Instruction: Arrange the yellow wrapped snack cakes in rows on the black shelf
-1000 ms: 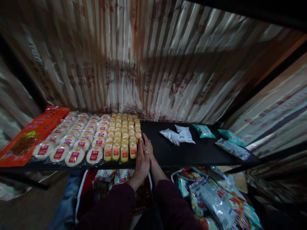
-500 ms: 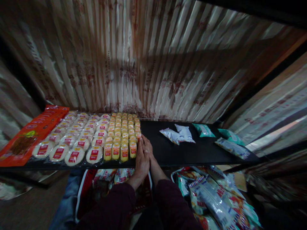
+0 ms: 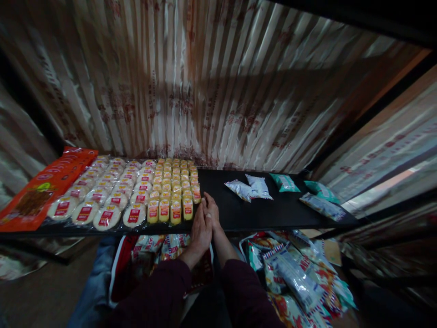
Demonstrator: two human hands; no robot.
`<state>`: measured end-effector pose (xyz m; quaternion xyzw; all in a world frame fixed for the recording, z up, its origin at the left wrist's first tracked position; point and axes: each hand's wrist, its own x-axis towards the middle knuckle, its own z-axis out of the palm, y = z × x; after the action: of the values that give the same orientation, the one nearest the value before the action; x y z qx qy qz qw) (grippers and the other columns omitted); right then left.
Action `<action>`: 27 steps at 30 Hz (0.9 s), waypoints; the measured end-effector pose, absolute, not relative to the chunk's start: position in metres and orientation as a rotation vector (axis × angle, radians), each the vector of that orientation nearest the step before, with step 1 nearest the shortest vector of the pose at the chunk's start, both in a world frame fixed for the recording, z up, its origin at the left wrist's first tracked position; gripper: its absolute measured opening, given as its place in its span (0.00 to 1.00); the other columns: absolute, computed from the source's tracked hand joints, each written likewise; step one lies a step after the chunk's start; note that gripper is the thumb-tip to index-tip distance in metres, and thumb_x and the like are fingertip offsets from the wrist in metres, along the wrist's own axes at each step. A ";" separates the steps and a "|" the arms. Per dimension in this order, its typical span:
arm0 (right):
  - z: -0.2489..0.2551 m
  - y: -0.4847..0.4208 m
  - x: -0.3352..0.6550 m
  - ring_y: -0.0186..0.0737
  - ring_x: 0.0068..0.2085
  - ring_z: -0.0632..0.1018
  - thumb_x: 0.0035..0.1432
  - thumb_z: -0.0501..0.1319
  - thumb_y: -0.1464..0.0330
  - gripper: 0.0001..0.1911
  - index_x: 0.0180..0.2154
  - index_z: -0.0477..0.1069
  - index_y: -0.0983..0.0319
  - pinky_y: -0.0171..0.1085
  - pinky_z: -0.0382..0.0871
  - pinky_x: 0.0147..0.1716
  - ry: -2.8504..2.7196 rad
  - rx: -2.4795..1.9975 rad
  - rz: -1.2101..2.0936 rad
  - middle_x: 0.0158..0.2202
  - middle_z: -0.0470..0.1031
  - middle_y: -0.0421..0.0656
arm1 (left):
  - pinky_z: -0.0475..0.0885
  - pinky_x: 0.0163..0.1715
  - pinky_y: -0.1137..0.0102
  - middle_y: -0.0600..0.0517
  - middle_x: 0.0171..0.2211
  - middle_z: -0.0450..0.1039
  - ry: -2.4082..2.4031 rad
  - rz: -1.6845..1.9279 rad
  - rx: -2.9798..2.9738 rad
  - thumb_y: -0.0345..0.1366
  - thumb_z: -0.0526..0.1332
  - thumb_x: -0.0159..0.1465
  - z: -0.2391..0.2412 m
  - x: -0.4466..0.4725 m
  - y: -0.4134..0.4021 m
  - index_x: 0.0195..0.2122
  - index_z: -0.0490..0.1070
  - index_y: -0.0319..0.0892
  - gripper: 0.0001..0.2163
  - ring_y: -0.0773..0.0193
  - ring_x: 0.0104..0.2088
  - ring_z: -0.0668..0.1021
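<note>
My left hand (image 3: pixel 200 231) and my right hand (image 3: pixel 213 213) are laid against each other at the shelf's front edge, fingers stretched forward. Neither shows anything held. Just left of them stand rows of small yellow wrapped snacks (image 3: pixel 175 212) with orange and red labels, the fingertips close to the last row; whether they touch it I cannot tell. Further left lie rows of round white crackers (image 3: pixel 134 216) in clear wrappers with red labels. An orange snack bag (image 3: pixel 34 196) lies flat at the far left end.
On the black shelf (image 3: pixel 235 218), to the right, lie silvery snack bags (image 3: pixel 260 187) and teal bags (image 3: pixel 284 182). Below are a red basket with a white rim (image 3: pixel 114 269) and a heap of snack bags (image 3: pixel 293 278). Striped plastic sheeting (image 3: pixel 191 91) hangs behind.
My hands have shifted slightly right, away from the yellow rows, and the end pack beside the fingertips shows more fully. The view has moved a little. Other goods look unmoved.
</note>
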<state>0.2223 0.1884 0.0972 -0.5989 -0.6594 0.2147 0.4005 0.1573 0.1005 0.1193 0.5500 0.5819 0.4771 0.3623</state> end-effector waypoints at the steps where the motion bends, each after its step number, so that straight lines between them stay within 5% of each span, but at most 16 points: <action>1: 0.097 0.186 0.224 0.43 0.53 0.74 0.61 0.49 0.62 0.24 0.54 0.68 0.66 0.43 0.65 0.56 -1.665 -1.525 0.526 0.52 0.73 0.52 | 0.49 0.65 0.64 0.41 0.67 0.51 1.504 1.218 1.434 0.43 0.44 0.66 0.118 0.157 0.099 0.65 0.52 0.33 0.28 0.60 0.66 0.56; 13: 0.093 0.136 0.223 0.40 0.40 0.78 0.56 0.49 0.70 0.17 0.43 0.73 0.62 0.41 0.72 0.45 -1.550 -1.408 0.564 0.41 0.77 0.47 | 0.57 0.63 0.56 0.37 0.62 0.60 1.459 1.143 1.731 0.41 0.45 0.67 0.110 0.141 0.060 0.62 0.56 0.33 0.25 0.55 0.62 0.64; 21: 0.071 0.059 0.211 0.39 0.38 0.76 0.55 0.50 0.72 0.15 0.40 0.74 0.61 0.38 0.72 0.40 -1.633 -1.230 0.533 0.37 0.75 0.45 | 0.64 0.58 0.62 0.41 0.58 0.66 1.294 1.038 1.796 0.42 0.46 0.68 0.077 0.097 0.008 0.60 0.58 0.38 0.23 0.60 0.57 0.70; 27: 0.034 0.038 0.200 0.40 0.43 0.78 0.59 0.50 0.74 0.15 0.39 0.75 0.61 0.37 0.69 0.46 -2.026 -1.506 0.803 0.40 0.79 0.46 | 0.68 0.50 0.71 0.46 0.49 0.74 1.703 0.205 1.630 0.34 0.41 0.69 0.039 0.043 0.005 0.48 0.71 0.42 0.19 0.64 0.49 0.76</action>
<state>0.2000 0.0382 0.0343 -0.5512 -0.7417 0.2941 0.2439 0.0432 0.0052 0.0388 0.6378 0.6662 0.0801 0.3782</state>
